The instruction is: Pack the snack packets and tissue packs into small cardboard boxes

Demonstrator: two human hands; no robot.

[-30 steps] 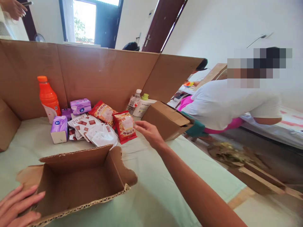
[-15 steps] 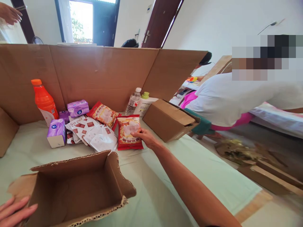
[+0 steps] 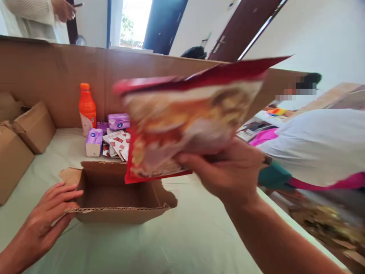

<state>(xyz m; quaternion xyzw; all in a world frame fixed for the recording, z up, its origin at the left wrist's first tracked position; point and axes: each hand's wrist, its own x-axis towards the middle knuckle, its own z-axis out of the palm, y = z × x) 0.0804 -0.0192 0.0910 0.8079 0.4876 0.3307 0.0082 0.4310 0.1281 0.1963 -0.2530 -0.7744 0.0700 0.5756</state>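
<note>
My right hand [image 3: 228, 171] is closed on a red and cream snack bag [image 3: 182, 125], raised close to the camera and slightly blurred. Below and to the left of the bag, an open cardboard box [image 3: 114, 216] rests on the pale green cloth. My left hand [image 3: 54, 213] lies against the box's left end, fingers spread over its flap and corner. Behind the box are purple tissue packs [image 3: 94, 142], white and red sachets [image 3: 118, 141] and an orange bottle [image 3: 87, 110] standing upright. The raised bag covers part of the sachets and whatever lies behind it.
A tall cardboard panel [image 3: 65, 76] borders the back. Cardboard boxes [image 3: 35, 127] stand at the left. On the right, a person in a white shirt [image 3: 322, 148] leans near another surface. A person's hand [image 3: 63, 10] shows at the top left.
The snack bag has been lifted off the cloth toward the camera in my right hand. My left hand shows more fully at the box's end. The view has shifted left.
</note>
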